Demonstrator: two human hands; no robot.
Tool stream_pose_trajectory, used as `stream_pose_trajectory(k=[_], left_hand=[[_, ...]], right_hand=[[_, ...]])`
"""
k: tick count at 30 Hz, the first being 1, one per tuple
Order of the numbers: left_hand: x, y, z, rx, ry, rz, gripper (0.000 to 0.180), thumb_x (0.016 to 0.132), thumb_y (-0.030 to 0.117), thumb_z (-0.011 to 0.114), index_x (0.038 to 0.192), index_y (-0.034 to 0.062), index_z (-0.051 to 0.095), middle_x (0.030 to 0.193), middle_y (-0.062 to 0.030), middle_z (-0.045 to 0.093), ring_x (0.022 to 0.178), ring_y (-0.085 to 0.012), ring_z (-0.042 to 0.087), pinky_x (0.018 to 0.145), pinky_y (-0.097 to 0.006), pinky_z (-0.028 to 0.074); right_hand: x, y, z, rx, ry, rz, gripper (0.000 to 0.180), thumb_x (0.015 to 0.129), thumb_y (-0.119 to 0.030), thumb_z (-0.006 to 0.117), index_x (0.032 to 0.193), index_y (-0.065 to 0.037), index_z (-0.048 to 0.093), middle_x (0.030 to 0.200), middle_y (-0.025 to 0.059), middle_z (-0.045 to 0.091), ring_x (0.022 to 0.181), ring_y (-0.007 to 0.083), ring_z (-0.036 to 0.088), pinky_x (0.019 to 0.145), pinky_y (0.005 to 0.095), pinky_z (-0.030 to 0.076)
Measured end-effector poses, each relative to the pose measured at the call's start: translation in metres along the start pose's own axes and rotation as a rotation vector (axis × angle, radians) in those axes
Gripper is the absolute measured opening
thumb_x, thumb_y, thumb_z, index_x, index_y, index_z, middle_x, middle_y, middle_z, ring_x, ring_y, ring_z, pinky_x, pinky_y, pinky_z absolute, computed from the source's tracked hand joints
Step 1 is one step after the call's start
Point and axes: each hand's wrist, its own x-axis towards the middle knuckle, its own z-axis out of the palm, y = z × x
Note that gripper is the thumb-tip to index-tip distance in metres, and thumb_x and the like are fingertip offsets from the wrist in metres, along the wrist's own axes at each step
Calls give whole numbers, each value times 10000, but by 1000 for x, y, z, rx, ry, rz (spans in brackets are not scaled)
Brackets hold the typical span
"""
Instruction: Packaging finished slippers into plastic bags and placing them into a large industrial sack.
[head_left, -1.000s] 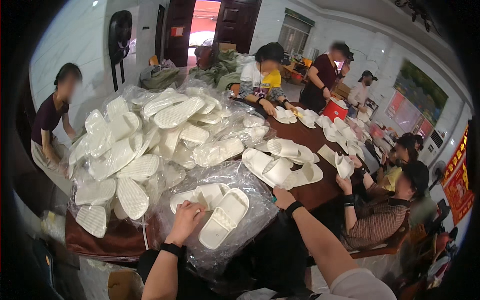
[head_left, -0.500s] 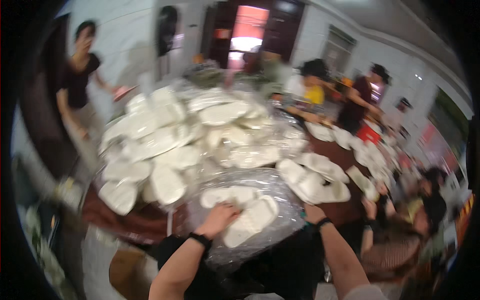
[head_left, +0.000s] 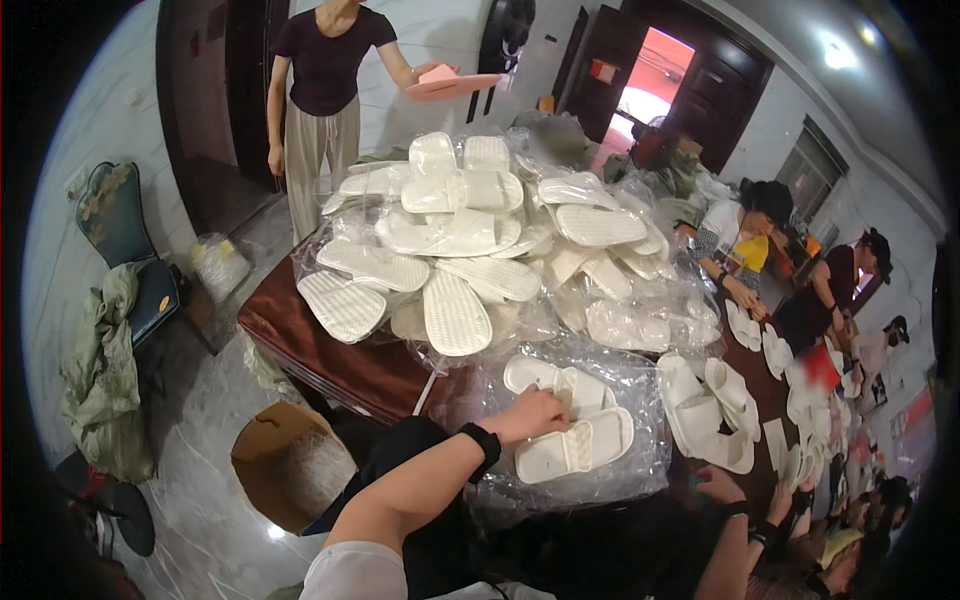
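Note:
A pair of white slippers (head_left: 575, 447) lies side by side on clear plastic wrap (head_left: 640, 470) at the near table edge. My left hand (head_left: 537, 415) rests over the pair, fingers curled down against the straps, the fingertips partly hidden. To the right, my right hand (head_left: 720, 486) is at the table's edge beside the wrap, its fingers bent round a small greenish thing too small to name. Just beyond that hand are more white slippers (head_left: 708, 415), lying unwrapped in a loose group.
A big heap of plastic-bagged white slippers (head_left: 455, 235) fills the table (head_left: 320, 345) ahead. An open cardboard box (head_left: 270, 475) with clear plastic inside stands on the floor at left. A person (head_left: 325, 75) holds a pink item beyond the heap; other people work along the right.
My view has swung to the left, so the table and hands sit farther right in it. My left hand remains at the pair of slippers, my right near the table edge.

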Motion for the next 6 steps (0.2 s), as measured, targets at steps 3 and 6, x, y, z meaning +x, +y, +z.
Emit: stream_pose_trajectory(k=[3, 6], left_hand=[[15, 3, -3, -223, 49, -12, 173, 785, 266, 703, 838, 102, 683, 818, -84, 672, 804, -283, 637, 753, -383, 485], [17, -4, -6, -432, 53, -96, 197, 797, 253, 702, 902, 87, 704, 880, -140, 686, 831, -245, 672, 777, -381, 513]], right_hand=[[-25, 18, -14, 219, 76, 22, 531, 803, -310, 708, 1217, -25, 534, 1037, 104, 623, 880, 166, 589, 713, 301, 488], [-50, -44, -14, 285, 42, -190, 602, 895, -386, 641, 1398, -144, 416, 1195, 144, 586, 1041, 138, 566, 909, 307, 446]])
